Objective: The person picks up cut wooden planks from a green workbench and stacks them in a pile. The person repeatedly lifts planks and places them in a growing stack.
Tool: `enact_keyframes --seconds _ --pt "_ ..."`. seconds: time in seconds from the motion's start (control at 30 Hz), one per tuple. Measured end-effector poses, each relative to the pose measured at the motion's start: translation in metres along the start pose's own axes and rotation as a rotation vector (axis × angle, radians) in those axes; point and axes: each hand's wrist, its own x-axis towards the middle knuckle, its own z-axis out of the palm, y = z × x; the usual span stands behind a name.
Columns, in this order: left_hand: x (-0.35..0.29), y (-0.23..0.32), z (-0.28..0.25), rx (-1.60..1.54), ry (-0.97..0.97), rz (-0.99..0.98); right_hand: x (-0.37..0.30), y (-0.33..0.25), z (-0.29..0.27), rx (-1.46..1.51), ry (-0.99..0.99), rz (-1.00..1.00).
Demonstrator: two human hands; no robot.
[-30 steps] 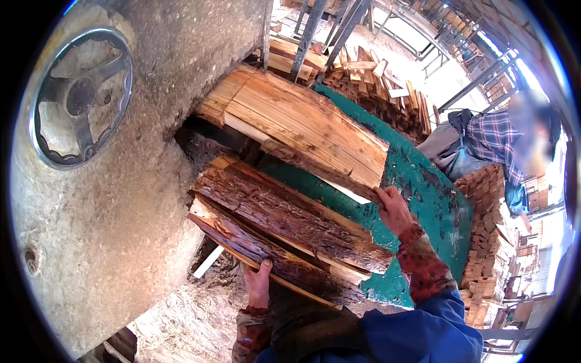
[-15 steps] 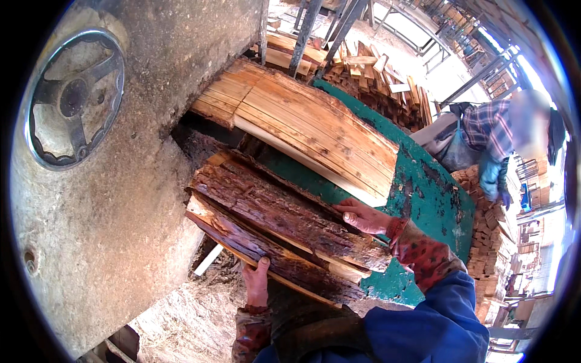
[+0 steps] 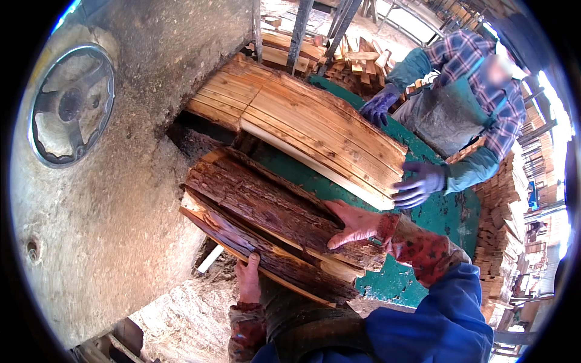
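Evidently, the left hand (image 3: 248, 279) grasps the near dark-brown, bark-covered wooden slab (image 3: 275, 265); the right hand (image 3: 353, 224) rests spread on the adjoining reddish-brown, bark-covered wooden slab (image 3: 266, 199), grip unclear. Beyond, pale straight-seamed wooden planks (image 3: 311, 133) on the green-painted tabletop (image 3: 390, 281) appear sawn; both slabs' bark shows no such seams

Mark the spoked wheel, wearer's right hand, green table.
Spoked wheel (image 3: 72, 104), head view: hub.
Wearer's right hand (image 3: 361, 222), head view: back of hand.
Green table (image 3: 390, 284), head view: bare near end.
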Motion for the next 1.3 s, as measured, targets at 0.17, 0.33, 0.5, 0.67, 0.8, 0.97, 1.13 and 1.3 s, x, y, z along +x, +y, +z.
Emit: enact_keyframes --seconds 0.17,0.33,0.5,0.67,0.8,0.97,1.13,1.3 --pt "-0.018 0.023 0.01 -0.147 -0.087 -0.058 0.029 0.019 0.005 0.024 0.04 0.011" --pt "-0.02 0.014 0.005 -0.292 -0.254 -0.119 0.041 0.01 0.006 0.007 0.094 0.016" --pt "-0.01 0.001 -0.004 -0.298 -0.313 -0.062 0.041 0.018 0.021 0.077 0.154 -0.042" --pt "-0.001 -0.034 -0.028 -0.399 -0.394 0.032 0.021 0.016 0.052 0.11 0.204 0.005" --pt "-0.004 -0.058 -0.032 -0.577 -0.351 -0.105 0.016 0.019 0.09 0.252 0.317 -0.114" --pt "-0.024 -0.023 -0.03 -0.657 -0.513 -0.174 -0.008 -0.014 0.119 0.271 0.493 -0.198" --pt "-0.019 -0.007 -0.047 -0.631 -0.5 -0.211 -0.027 -0.037 0.163 0.373 0.521 -0.04" --pt "-0.006 0.0 -0.07 -0.695 -0.645 -0.324 -0.038 -0.06 0.212 0.59 0.565 0.041"
